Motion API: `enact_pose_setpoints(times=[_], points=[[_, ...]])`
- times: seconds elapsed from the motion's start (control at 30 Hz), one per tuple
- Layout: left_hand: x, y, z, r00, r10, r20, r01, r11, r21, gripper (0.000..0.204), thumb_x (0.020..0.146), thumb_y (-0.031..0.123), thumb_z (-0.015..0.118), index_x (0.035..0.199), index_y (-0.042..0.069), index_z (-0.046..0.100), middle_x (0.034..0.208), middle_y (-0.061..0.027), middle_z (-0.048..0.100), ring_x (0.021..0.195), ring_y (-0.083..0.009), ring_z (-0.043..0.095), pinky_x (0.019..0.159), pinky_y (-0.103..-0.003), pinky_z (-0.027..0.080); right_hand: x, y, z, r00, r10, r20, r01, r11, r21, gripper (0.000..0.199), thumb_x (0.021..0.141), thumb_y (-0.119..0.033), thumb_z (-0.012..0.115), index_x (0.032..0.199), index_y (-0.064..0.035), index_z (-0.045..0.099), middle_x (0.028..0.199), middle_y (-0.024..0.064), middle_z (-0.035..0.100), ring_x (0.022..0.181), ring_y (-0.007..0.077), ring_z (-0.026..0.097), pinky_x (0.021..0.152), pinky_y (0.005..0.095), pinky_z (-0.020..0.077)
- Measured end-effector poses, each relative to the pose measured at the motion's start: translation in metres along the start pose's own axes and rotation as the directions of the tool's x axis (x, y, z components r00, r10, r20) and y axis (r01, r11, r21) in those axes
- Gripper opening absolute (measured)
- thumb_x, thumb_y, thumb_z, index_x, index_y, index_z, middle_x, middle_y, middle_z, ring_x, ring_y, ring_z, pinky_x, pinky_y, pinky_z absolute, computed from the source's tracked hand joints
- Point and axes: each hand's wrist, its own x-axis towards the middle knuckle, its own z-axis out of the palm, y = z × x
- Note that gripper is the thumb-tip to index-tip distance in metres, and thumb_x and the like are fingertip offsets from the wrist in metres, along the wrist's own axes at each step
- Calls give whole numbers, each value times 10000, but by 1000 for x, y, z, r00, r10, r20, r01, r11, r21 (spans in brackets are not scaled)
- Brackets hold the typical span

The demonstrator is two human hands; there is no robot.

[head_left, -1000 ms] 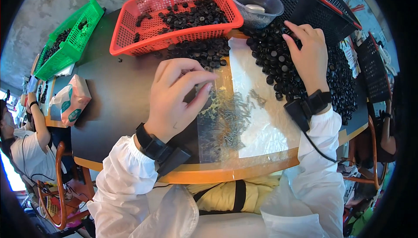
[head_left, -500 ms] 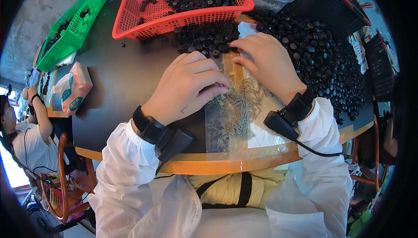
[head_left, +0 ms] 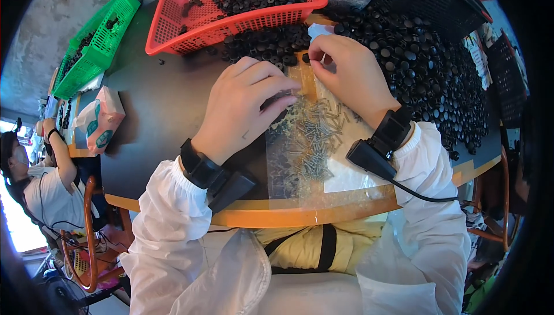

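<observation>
My left hand point(head_left: 245, 107) hovers over the left edge of a pile of small metal screws point(head_left: 314, 142). Its thumb and index finger curl toward each other; whatever lies between them is too small to make out. Beyond the screws, my right hand point(head_left: 355, 72) is closed in a pinch, its fingertips beside the black round knobs point(head_left: 265, 47) below the red basket. What it grips is hidden by the fingers. The screws lie on a clear plastic sheet point(head_left: 283, 182) and a white sheet point(head_left: 358, 176) near the table's front edge.
A red basket point(head_left: 231, 26) of black parts stands at the back. A large heap of black round caps point(head_left: 421, 67) spreads on the right, below a black crate point(head_left: 427, 3). Left are a green basket point(head_left: 95, 55) and a tissue pack point(head_left: 104, 119). Another person point(head_left: 46, 176) sits far left.
My right hand has curled its fingers more and drawn slightly back from the knobs. My left thumb and index finger have parted a little. The whole view has shifted slightly.
</observation>
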Motion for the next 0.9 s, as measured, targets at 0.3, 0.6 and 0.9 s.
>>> enact_pose_setpoints(times=[0.3, 0.6, 0.9], points=[[0, 1, 3, 999, 23, 34, -25, 998, 55, 133, 718, 122, 758, 836, 114, 697, 855, 15, 615, 845, -210, 560, 742, -336, 460, -2, 5, 4, 1000, -23, -13, 22, 998, -65, 232, 782, -145, 694, 983, -43, 642, 840, 110, 620, 871, 306, 602, 762, 386, 497], [0, 6, 4, 1000, 0, -24, 1, 1000, 26, 148, 761, 76, 725, 855, 83, 611, 843, -14, 617, 828, -217, 561, 721, -330, 444, 3, 6, 2, 999, -2, 53, 5, 999, -41, 222, 773, -147, 708, 969, -58, 653, 874, 116, 619, 888, 314, 595, 775, 388, 493], [0, 7, -4, 956, -240, -168, 206, 959, -195, 239, 757, 20, 734, 975, 72, 652, 847, -16, 647, 785, -184, 554, 721, -293, 455, 0, 8, 6, 997, -72, -8, 72, 997, -20, 202, 760, -150, 717, 934, -53, 683, 861, 93, 619, 888, 306, 591, 770, 382, 494]])
